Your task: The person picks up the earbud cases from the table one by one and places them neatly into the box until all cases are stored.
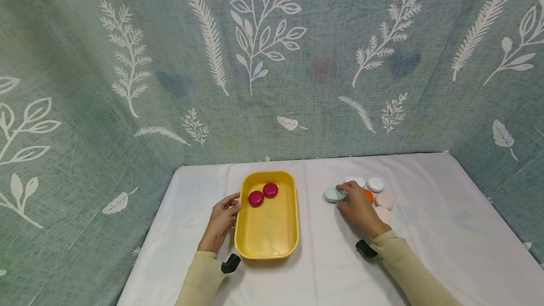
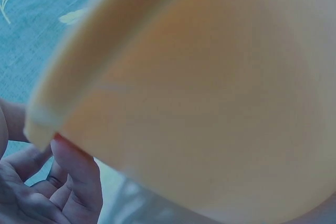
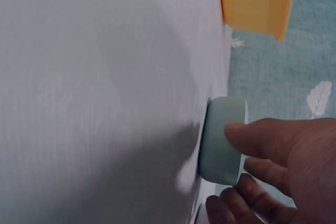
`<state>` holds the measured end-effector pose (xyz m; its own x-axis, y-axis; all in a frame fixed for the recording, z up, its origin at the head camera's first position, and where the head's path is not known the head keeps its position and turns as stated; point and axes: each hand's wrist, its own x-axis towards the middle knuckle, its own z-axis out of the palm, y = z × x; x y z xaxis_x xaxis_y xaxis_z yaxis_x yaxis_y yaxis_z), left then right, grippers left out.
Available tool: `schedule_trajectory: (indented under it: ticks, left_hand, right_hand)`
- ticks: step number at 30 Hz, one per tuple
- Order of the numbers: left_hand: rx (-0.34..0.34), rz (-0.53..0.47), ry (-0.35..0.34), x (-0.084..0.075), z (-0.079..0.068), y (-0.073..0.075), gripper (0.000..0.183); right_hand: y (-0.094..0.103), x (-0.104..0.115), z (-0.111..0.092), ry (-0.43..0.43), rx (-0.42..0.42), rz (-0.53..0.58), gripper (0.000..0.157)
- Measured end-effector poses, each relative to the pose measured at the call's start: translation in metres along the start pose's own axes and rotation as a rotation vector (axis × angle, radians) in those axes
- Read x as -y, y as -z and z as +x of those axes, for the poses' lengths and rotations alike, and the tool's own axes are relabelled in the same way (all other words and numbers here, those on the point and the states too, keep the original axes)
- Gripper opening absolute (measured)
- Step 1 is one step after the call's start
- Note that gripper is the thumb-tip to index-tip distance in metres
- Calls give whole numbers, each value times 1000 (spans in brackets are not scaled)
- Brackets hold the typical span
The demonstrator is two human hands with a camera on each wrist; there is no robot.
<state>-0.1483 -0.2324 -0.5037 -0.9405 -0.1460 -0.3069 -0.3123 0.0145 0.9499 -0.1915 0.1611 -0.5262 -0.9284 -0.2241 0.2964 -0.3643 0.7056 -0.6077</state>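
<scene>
Head view: your left hand pinches the yellow tray by its left rim; two crimson discs lie in its far half; rightward, a pale-green disc, seemingly touching the white cloth, is pinched by your right hand.

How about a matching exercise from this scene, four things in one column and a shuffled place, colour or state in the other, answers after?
Things:
1. Tray
2. Red discs
3. Left hand
4. Green piece

Matches:
A. Inside the tray
B. Pinched by the right hand
C. Yellow
D. On the tray's edge

Right pairs: 1-C, 2-A, 3-D, 4-B
</scene>
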Motion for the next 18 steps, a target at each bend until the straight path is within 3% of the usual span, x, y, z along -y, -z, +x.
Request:
schedule_trajectory:
  ticks: [6,18]
  left_hand:
    - [-3,-10,-3,1,2,1,43]
    - [-2,-11,-1,1,1,1,42]
  right_hand:
    - [-8,7,5,-52,47,17,45]
    - [-15,19,14,-78,120,35,46]
